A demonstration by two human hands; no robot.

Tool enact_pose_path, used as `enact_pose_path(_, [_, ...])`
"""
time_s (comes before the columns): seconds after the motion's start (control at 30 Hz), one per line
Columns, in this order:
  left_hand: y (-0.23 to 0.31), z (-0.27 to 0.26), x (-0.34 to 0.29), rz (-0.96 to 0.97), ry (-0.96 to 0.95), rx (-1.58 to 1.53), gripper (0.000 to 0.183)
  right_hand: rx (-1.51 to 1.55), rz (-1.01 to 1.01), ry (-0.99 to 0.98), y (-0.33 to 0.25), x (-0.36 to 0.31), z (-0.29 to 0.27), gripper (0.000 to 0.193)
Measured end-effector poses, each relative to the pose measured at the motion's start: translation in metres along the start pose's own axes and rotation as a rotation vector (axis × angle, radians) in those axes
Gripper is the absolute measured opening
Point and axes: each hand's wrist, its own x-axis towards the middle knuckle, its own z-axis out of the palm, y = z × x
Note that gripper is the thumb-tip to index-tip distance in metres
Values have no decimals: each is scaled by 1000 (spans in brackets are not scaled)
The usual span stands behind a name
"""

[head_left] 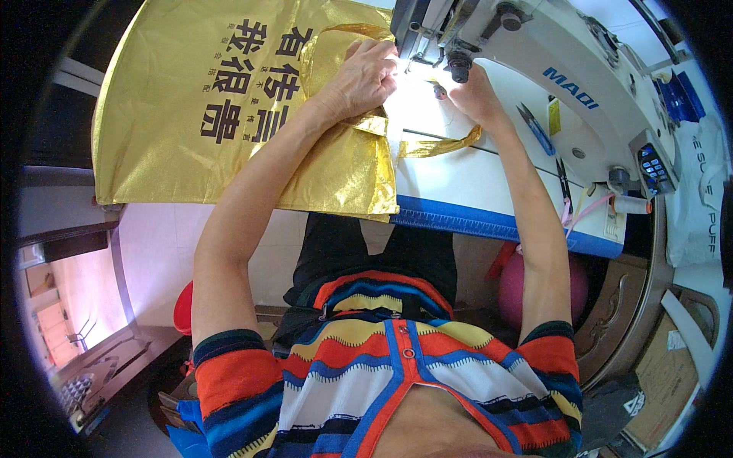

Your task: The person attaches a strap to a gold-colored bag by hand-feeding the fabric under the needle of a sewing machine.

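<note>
A shiny gold bag point(172, 137) with dark printing lies spread over the left of the sewing table and hangs past its front edge. My left hand point(363, 80) is closed on the bag's right edge, beside the sewing machine's needle area. One gold strap point(447, 145) runs from the bag to the right across the white tabletop. The white sewing machine point(534, 57) arches over from the upper right, its lamp glaring on the work spot. My right hand point(475, 98) is right of the needle area; its fingertips are lost behind a black knob and in the glare.
Blue-handled snips point(540, 133) and dark scissors point(563, 179) lie right of my right forearm. A thread spool point(632, 204) stands near a lit control panel point(654, 166). Blue ruler-like edging point(458, 219) lines the table front. A dark pink ball-like object point(544, 286) sits below.
</note>
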Motion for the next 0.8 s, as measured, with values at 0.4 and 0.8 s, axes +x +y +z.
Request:
enact_pose_path(0.4, [-3,0,-2,60,39,3,31,914,525,231,10,29,0,18])
enact_pose_path(0.8, [-6,2,-3,38,70,-31,24,945,342,260,-7,25,-6,19])
